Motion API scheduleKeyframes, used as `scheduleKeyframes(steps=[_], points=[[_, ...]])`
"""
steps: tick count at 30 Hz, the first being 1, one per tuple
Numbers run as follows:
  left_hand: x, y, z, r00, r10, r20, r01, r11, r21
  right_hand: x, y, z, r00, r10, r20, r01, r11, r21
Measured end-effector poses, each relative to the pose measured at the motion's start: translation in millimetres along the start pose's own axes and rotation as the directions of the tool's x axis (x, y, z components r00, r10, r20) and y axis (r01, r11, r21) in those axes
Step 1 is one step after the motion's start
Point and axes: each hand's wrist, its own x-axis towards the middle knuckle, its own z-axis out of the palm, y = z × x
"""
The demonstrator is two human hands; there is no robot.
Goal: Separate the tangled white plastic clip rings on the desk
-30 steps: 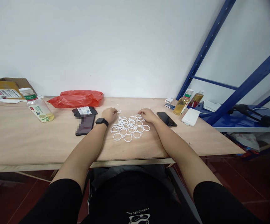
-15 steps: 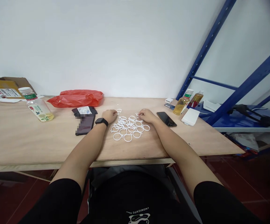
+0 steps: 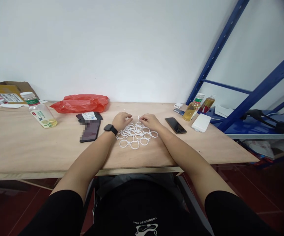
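My left hand point(image 3: 121, 121), with a black watch on its wrist, is over the upper left of a loose pile of white plastic rings point(image 3: 135, 145). Its thumb and forefinger are spread apart, and a bit of white shows between them. Across a small gap, my right hand point(image 3: 150, 121) pinches a white ring point(image 3: 139, 117) at the top of the pile. Most of that ring is too small or hidden to make out. The other rings carry small eyelets and lie overlapping on the wooden table point(image 3: 137, 160).
Left of the hands are a phone point(image 3: 91, 131), a black packet point(image 3: 89, 116), a red plastic bag point(image 3: 83, 103), a drink bottle point(image 3: 42, 113) and a cardboard box point(image 3: 14, 90). On the right lie another phone point(image 3: 175, 125), a white case point(image 3: 201, 123) and a bottle point(image 3: 192, 109) near a blue rack point(image 3: 217, 46).
My left hand has moved right and its fingers have spread; the ring at its fingertips is now mostly hidden. My right hand has shifted left and slightly up, toward the left hand.
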Motion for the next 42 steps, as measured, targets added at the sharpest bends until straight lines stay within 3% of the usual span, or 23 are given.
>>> scheduleKeyframes(steps=[5,10,16,34,42], points=[[0.4,21.6,3.4,0.991,0.123,0.057,-0.121,0.992,-0.047,0.4,-9.6,2.8,0.999,-0.050,0.008,0.049,0.998,0.043],[-0.1,21.8,2.0,0.988,0.153,0.005,-0.152,0.987,-0.058,-0.3,-9.4,3.2,0.998,-0.058,-0.010,0.058,0.996,0.071],[0.2,21.6,4.2,0.979,0.202,-0.015,-0.202,0.979,-0.041,-1.3,-10.9,4.9,0.996,0.039,-0.082,-0.030,0.993,0.110],[1.6,30.7,4.2,0.991,0.128,-0.036,-0.133,0.975,-0.178,-1.6,-17.3,4.2,0.989,0.118,-0.092,-0.090,0.960,0.266],[0.5,27.3,12.3,0.999,-0.004,-0.050,-0.018,0.898,-0.440,1.1,-20.6,9.4,0.973,0.172,-0.151,-0.121,0.947,0.296]])
